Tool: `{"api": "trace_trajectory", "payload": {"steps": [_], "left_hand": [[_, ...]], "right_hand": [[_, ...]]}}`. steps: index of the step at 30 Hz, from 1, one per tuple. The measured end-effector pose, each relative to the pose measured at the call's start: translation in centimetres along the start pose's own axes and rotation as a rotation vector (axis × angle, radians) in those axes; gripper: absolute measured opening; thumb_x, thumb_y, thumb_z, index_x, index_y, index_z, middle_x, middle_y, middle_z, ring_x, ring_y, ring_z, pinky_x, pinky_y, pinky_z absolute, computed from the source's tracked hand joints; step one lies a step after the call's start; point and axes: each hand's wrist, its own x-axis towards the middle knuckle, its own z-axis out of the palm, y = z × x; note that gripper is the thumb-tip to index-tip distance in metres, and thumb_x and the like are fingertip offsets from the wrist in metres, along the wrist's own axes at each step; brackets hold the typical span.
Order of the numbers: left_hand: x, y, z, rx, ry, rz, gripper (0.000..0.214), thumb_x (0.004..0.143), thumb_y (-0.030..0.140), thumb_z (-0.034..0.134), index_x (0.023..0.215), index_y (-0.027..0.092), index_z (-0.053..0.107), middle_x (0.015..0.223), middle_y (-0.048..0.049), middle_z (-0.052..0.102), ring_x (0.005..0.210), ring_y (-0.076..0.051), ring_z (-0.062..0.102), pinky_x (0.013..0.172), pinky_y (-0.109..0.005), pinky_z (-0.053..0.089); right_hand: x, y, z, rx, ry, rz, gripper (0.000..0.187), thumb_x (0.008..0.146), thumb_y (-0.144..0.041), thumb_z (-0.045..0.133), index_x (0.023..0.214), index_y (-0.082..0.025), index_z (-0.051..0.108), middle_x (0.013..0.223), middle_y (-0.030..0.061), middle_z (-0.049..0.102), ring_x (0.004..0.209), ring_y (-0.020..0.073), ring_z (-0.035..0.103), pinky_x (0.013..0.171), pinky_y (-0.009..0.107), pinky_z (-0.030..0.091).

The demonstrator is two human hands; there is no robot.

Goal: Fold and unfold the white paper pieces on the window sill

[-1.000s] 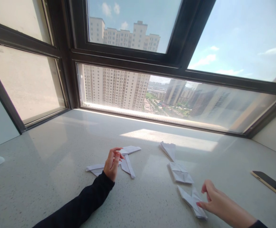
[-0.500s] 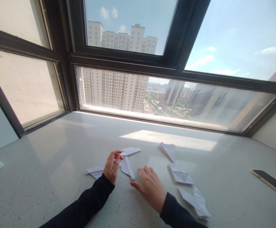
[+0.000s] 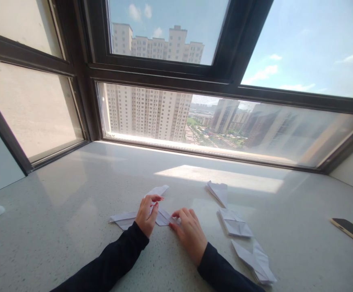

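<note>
Two folded white paper pieces lie around my hands. A strip-edged folded paper [image 3: 163, 217] stretches between both hands on the counter. My right hand [image 3: 191, 235] pinches its right end between thumb and fingers. My left hand [image 3: 146, 215] is over the left end of that piece, with bent fingers and the thumb apart from them; its palm side is partly hidden. Behind its fingertips another paper flap [image 3: 159, 190] sticks out, and whether it joins the piece in front I cannot tell. Left of the wrist lies a pointed folded paper [image 3: 123, 219], partly covered by the hand.
On the right of the speckled counter [image 3: 73, 243] lie a folded paper wedge [image 3: 219, 192], a squarish folded stack [image 3: 235, 223] and another folded stack [image 3: 255, 261]. A dark phone-like slab [image 3: 352, 232] is at the far right. Windows rise behind.
My right hand has closed on the paper's end. The strip-edged piece has turned from slanting to lying more sideways, and the rear flap has shifted left. My left hand has moved slightly right.
</note>
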Motion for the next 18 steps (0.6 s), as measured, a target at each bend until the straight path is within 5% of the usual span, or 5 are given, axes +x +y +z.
{"api": "trace_trajectory", "payload": {"steps": [11,18], "left_hand": [[0.2,-1.1,0.0,0.148,0.094,0.136,0.021,0.075,0.018,0.038,0.086,0.019,0.056,0.096,-0.0077,0.057,0.093,-0.022,0.050,0.081,-0.040,0.037],[0.2,-1.2,0.1,0.124,0.033,0.141,0.021,0.075,0.016,0.038,0.092,0.017,0.051,0.102,-0.0104,0.055,0.099,-0.022,0.049,0.084,-0.039,0.038]], "right_hand": [[0.3,0.4,-0.1,0.603,0.065,0.141,0.012,0.078,-0.030,0.045,0.074,-0.019,0.047,0.063,0.0003,0.056,0.057,0.0151,0.054,0.054,0.027,0.041],[0.8,0.9,-1.0,0.800,0.343,0.223,0.022,0.081,-0.039,0.041,0.087,-0.018,0.046,0.059,-0.0025,0.050,0.053,0.0124,0.050,0.049,0.024,0.040]]}}
